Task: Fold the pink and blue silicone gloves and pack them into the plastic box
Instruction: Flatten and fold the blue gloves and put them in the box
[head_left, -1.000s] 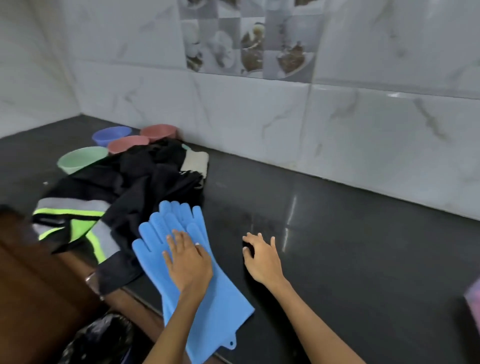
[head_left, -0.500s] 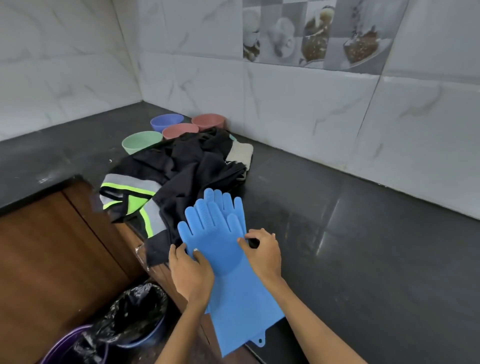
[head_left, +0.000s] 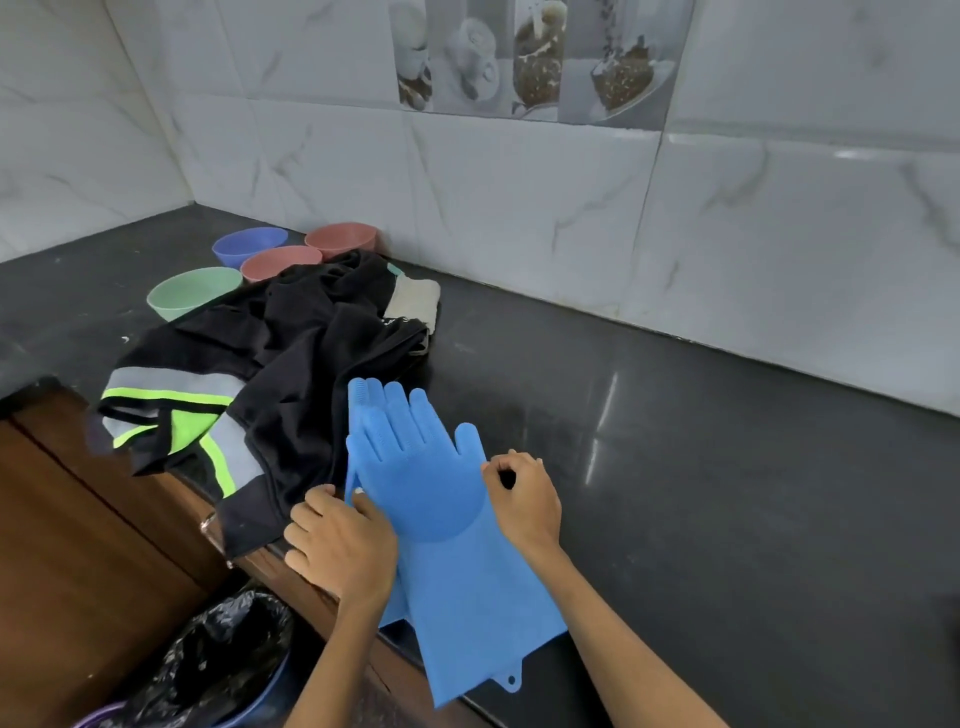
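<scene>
So the blue silicone gloves (head_left: 431, 483) are lying flat on the dark counter (head_left: 701, 467), stacked one on top of the other, fingers pointing away toward the wall and the cuff end hanging a bit past the counter's front edge. The person's left hand (head_left: 340, 545) sits at the left side of the stack, fingers curled around that edge, looks like it's gripping the lower glove right where it peeks out. The right hand (head_left: 522, 493) is at the right side, just below the glove's thumb, fingers bent in and pinching the edge of the glove there. Just left of the gloves, touching them, there's a rumpled pile of black clothing (head_left: 291, 364) with grey and neon-green stripes, partly draped over the counter edge. Behind that pile are four little bowls: a green bowl (head_left: 195, 293), a blue bowl (head_left: 249, 247) and two pink bowls (head_left: 340, 240) near the tiled wall. A pale folded cloth (head_left: 413, 301) pokes out at the far side of the pile. Down below the counter, a bin with a black bag (head_left: 218, 665) shows next to the wooden cabinet.
</scene>
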